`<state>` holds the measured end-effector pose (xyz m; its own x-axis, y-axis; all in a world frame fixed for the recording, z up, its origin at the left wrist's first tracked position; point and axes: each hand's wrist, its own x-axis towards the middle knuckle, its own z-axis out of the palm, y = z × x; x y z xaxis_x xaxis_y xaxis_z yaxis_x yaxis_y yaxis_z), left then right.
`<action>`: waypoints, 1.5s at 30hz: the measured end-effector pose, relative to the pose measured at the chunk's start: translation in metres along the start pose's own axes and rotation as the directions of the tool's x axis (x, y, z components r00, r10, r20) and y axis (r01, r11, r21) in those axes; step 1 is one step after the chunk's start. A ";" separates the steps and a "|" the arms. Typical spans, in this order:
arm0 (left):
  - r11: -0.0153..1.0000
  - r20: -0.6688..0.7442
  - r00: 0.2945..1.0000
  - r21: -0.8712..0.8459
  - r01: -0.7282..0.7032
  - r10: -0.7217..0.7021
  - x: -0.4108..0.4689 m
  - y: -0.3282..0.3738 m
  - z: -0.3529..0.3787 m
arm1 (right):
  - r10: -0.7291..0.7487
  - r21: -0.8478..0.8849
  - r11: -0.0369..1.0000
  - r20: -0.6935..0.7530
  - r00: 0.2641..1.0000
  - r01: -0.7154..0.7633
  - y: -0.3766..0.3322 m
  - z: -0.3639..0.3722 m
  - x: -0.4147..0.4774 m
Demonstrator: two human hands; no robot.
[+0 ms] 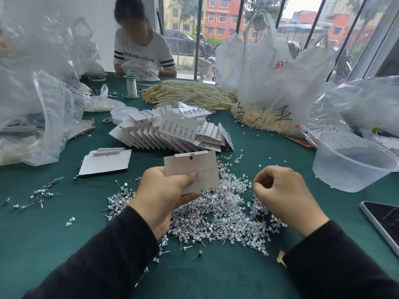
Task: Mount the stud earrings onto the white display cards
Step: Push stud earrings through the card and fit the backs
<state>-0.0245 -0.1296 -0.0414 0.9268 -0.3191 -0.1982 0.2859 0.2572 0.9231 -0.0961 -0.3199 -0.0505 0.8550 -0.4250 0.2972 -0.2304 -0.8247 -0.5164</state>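
Green cloth table [216,277] next to a big window [222,18], with red apartment blocks outside. Left hand [166,190] grips a white display card [194,169] by its lower edge, thumb across the front, tilted just above the pile of stud earrings [216,216] heaped mid-table. Right hand [285,195] hovers over the pile's right side with its fingers curled in. I can't tell if it's pinching a stud. Behind the pile there's a fanned heap of finished cards [172,130], and blank cards [105,162] lie to the left. Pearl strands [190,93], a spool [131,86] and plastic bags [259,67] sit further back. A clear tub [349,160] and a phone [384,221] are on the right. Another person [140,46] sits across the table.
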 end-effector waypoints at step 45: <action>0.947 0.079 0.968 0.203 -0.250 0.239 -0.017 -0.006 0.017 | -0.378 0.274 0.819 -0.404 0.833 0.505 -0.051 0.037 -0.030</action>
<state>-0.0461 -0.1407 -0.0377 0.9461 -0.3192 0.0547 -0.0108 0.1378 0.9904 -0.0923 -0.2512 -0.0631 0.6116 -0.1928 0.7673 0.3702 -0.7874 -0.4930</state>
